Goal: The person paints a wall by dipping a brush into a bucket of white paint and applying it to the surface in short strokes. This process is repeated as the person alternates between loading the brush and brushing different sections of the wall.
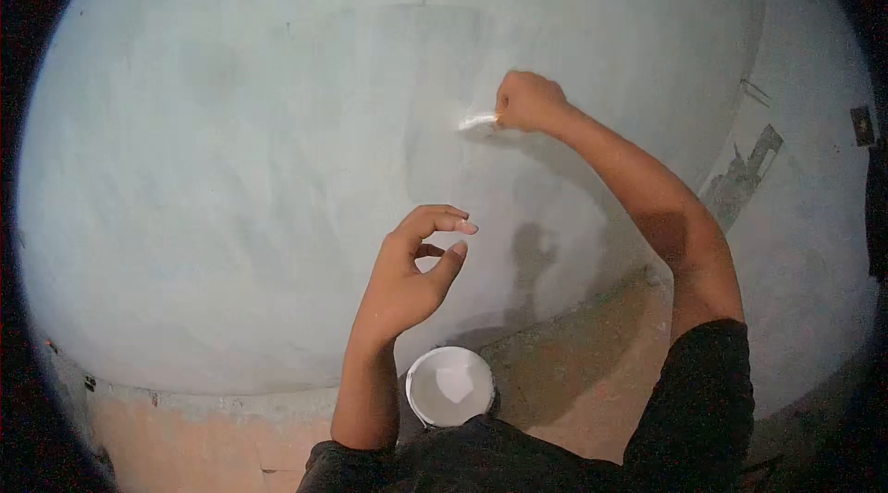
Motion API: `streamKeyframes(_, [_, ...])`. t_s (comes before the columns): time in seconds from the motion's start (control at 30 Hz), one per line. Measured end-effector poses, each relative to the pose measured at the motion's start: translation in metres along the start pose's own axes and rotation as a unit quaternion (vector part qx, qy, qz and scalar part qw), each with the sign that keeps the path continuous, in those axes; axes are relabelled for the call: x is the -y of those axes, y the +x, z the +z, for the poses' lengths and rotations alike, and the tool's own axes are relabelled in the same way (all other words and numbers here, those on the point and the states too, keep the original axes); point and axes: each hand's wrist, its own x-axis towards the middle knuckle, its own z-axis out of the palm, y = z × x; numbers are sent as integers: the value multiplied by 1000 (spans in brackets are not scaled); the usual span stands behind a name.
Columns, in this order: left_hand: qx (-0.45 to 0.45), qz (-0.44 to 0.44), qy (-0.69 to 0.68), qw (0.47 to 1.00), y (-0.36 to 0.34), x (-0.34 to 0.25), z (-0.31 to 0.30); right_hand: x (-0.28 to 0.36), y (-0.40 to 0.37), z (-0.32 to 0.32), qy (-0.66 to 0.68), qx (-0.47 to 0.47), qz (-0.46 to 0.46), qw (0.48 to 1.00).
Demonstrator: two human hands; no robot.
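Observation:
My right hand (530,102) is closed around a paintbrush (477,124), its whitish bristles pointing left at the pale wall (277,141). The fist hides most of the handle. Lower and to the left, my left hand (412,276) hangs in front of the wall, holding nothing, with its fingers curved and a gap between thumb and fingertips. Below it stands a white bucket (450,359), close to my body, with white paint visible inside.
A brownish floor (592,336) meets the foot of the wall. To the right, another wall (805,215) has a dark grey bare patch (745,169) and a small dark fixture (862,126). Shadows of my arms fall across the wall and floor.

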Motion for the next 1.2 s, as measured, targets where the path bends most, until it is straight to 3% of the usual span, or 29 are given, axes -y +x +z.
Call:
streamKeyframes(0.03, [-1,0,0,1000,-2,0,0,-4,8,-2,1,-125,-31,992])
streamKeyframes(0.1, [12,-16,-9,1000,-6,-1,-1,-10,26,-38,-12,-164,16,986])
streamKeyframes(0.17, [18,-30,-16,999,-9,0,-1,-18,44,-75,-29,-254,1,967])
streamKeyframes(0.2, [17,-29,-15,999,-9,-1,0,-9,41,-102,-20,-210,49,976])
streamKeyframes(0.3, [18,-15,1,1000,-11,-7,1,1,33,-145,-24,-253,59,965])
streamKeyframes(0.4, [17,-22,-9,1000,-15,-7,2,2,25,-147,-15,-335,81,939])
streamKeyframes(0.5, [10,-13,3,1000,-16,-7,0,-3,19,-121,-4,-461,28,887])
streamKeyframes(0.6, [19,-16,-4,1000,-13,-3,-2,-13,20,-69,-33,-456,16,889])
streamKeyframes(0.67, [24,-18,-15,999,-10,-5,1,-4,11,-31,83,-407,30,909])
streamKeyframes(0.9, [32,-14,-26,999,-12,0,-1,14,-50,110,75,-239,17,968])
streamKeyframes(0.97, [31,-11,-29,999,-13,-3,-2,9,-68,125,69,-225,-4,972])
streamKeyframes(1.03, [23,-14,-33,999,-14,-3,-4,7,-79,131,60,-128,14,990])
streamKeyframes(1.13, [16,-18,-33,999,-15,0,-4,3,-77,120,83,-102,47,990])
streamKeyframes(1.2, [19,-17,-42,999,-14,3,-2,0,-64,92,81,-145,61,984])
